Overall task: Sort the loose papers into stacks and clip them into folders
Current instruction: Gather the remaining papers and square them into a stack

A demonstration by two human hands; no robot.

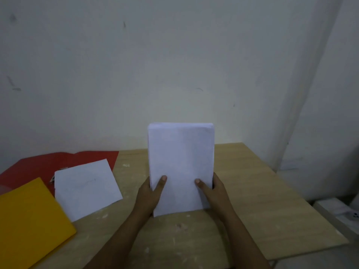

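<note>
A thick stack of white paper [180, 164] stands upright on its short edge on the wooden table [262, 200]. My left hand [149, 193] grips its left side and my right hand [213, 191] grips its right side, each with the thumb on the front sheet. To the left a smaller white stack [87, 189] lies flat, partly on an open red folder [38, 166]. A yellow folder [29, 224] lies closed at the near left. The stack's back face and my fingers behind it are hidden.
A pale wall rises right behind the table. The table's right edge runs diagonally toward me. Beyond it, low at the right, sits a white box-like object [343, 214] on the floor.
</note>
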